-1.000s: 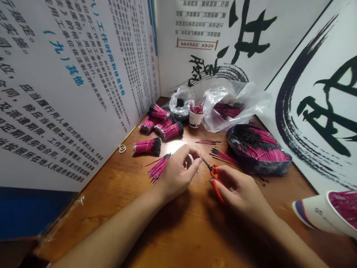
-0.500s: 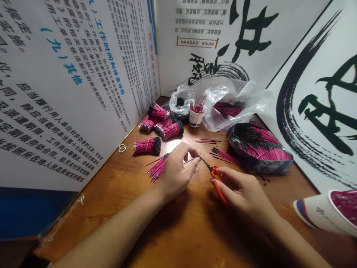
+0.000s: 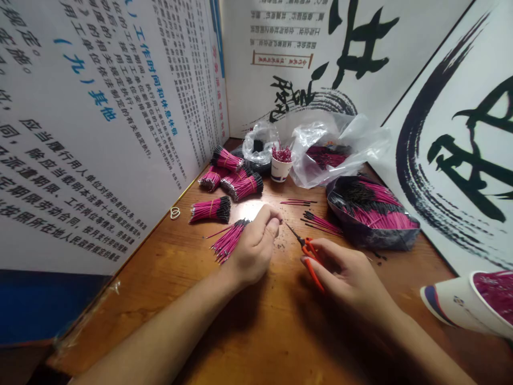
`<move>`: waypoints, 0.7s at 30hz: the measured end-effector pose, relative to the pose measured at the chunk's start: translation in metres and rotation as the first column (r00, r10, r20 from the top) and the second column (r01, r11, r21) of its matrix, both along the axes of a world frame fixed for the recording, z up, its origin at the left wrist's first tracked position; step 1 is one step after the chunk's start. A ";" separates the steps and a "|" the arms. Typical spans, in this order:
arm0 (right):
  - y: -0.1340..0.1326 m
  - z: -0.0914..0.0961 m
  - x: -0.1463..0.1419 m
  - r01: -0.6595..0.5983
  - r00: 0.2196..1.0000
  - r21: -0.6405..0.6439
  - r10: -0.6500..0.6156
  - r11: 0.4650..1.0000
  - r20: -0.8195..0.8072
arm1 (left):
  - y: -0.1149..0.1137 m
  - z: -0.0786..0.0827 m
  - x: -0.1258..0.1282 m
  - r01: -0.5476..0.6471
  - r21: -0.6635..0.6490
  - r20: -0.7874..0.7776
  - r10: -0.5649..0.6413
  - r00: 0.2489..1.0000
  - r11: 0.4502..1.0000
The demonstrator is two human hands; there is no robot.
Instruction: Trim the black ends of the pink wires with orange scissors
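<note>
My left hand (image 3: pixel 254 247) is closed around the end of a loose bundle of pink wires (image 3: pixel 228 241) with black tips. My right hand (image 3: pixel 347 272) is shut on small orange-handled scissors (image 3: pixel 308 255), whose blades point up and left. A small gap separates the blade tips from my left hand. Black snippets (image 3: pixel 280 246) are scattered on the wooden table (image 3: pixel 160 315) between my hands. A few loose pink wires (image 3: pixel 320 223) lie just beyond the scissors.
Rubber-banded wire bundles (image 3: pixel 210 210) and a rubber band (image 3: pixel 175 213) lie at the left. Farther back stand a paper cup of wires (image 3: pixel 281 168) and plastic bags (image 3: pixel 332 152). A dark bag of wires (image 3: pixel 372 214) lies right, with a tipped cup (image 3: pixel 460 305) nearer. Printed boards surround the table.
My left hand has closed its fingers and drawn slightly left, away from the scissor tips. The scissors and my right hand have barely moved.
</note>
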State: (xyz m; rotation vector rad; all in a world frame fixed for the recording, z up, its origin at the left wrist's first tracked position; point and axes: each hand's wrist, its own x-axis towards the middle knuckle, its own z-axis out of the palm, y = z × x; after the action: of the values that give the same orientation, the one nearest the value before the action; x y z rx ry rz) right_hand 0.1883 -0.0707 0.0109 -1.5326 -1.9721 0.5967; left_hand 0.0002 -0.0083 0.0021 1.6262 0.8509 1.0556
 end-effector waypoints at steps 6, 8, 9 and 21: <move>0.001 0.001 0.000 0.004 1.000 0.043 -0.003 0.999 -0.010 | 0.000 0.002 0.001 0.007 -0.046 0.077 -0.003 0.997 0.999; 0.001 0.001 0.000 0.005 1.000 0.044 -0.004 0.999 -0.011 | 0.000 0.002 0.002 0.011 -0.038 0.079 -0.008 0.997 0.999; 0.002 0.001 0.000 0.008 1.000 0.047 -0.008 0.999 -0.009 | 0.000 0.002 0.002 0.010 -0.034 0.074 -0.008 0.997 0.999; 0.001 0.001 0.001 0.017 1.000 0.054 -0.017 0.998 0.000 | 0.002 0.004 0.002 -0.112 0.229 -0.046 0.125 0.991 0.967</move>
State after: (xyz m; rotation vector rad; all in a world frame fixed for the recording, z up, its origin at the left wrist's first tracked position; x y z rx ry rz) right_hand 0.1889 -0.0694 0.0123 -1.5155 -1.9575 0.5322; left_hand 0.0027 -0.0067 0.0058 1.8222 0.9033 1.2291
